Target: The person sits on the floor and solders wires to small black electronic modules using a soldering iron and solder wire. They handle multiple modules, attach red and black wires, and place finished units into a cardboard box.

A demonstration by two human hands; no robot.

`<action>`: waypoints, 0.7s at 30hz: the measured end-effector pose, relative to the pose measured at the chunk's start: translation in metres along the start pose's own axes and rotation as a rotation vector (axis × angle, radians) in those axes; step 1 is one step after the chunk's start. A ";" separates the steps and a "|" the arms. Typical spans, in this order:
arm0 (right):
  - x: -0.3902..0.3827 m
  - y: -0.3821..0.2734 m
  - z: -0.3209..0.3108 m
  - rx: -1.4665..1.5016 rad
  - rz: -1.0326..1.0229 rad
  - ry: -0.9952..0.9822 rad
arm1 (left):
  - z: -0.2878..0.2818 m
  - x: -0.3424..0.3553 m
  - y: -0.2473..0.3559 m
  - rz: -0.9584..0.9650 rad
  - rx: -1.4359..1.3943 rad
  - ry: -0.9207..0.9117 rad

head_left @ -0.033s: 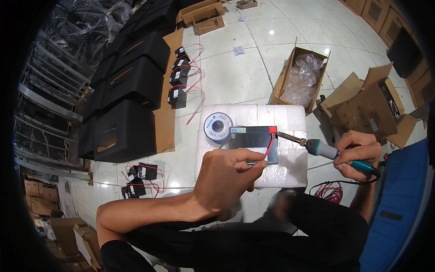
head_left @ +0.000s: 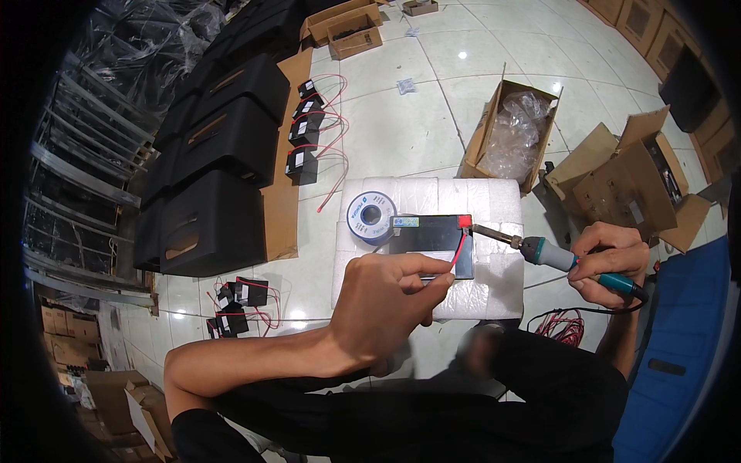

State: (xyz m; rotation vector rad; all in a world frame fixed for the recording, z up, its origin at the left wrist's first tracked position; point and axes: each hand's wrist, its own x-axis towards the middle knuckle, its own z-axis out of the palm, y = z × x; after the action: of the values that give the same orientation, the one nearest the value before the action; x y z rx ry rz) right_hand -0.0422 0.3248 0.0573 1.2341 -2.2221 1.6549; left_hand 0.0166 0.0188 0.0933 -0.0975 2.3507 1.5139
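A black block battery (head_left: 432, 234) lies on a white foam block (head_left: 500, 202), with a red terminal piece (head_left: 465, 221) at its far right corner. My left hand (head_left: 394, 305) pinches a red wire (head_left: 458, 252) between thumb and fingertips; the wire's far end meets that corner. In my right hand (head_left: 610, 264) is a teal and grey soldering iron (head_left: 549, 254), its tip at the red terminal. Whether the tip presses on the wire's end is too small to tell. A solder spool (head_left: 372, 216) rests on the foam beside the battery's left end.
Several wired black batteries (head_left: 302, 131) stand in a row at the far left, beside big black cases (head_left: 204, 220). More batteries (head_left: 251, 292) lie near left. Cardboard boxes (head_left: 482, 139) stand far right. A red and black wire bundle (head_left: 562, 329) lies below the iron's black cord (head_left: 579, 311).
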 end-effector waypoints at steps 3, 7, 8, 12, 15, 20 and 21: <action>0.004 0.003 -0.002 -0.011 -0.011 0.005 | -0.004 0.006 0.001 0.026 0.013 0.001; 0.001 0.004 -0.003 -0.005 -0.019 0.080 | -0.005 0.005 0.002 0.000 0.018 0.024; 0.001 0.004 -0.003 -0.003 -0.019 0.088 | -0.005 0.004 0.003 -0.022 0.013 0.017; -0.003 0.005 -0.003 0.008 -0.019 0.107 | -0.010 0.002 0.003 -0.210 -0.017 -0.094; -0.003 0.005 -0.005 0.011 -0.017 0.092 | -0.007 0.000 0.001 -0.138 -0.072 -0.094; -0.002 0.004 -0.001 0.034 -0.018 0.103 | -0.005 0.001 -0.003 -0.108 -0.050 -0.093; -0.002 0.003 -0.001 0.039 -0.015 0.100 | -0.005 0.001 -0.003 -0.109 -0.053 -0.095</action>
State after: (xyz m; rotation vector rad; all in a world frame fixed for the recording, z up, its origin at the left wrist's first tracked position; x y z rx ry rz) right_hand -0.0436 0.3266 0.0542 1.1461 -2.1271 1.7226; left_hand 0.0152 0.0133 0.0919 -0.1604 2.1957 1.4951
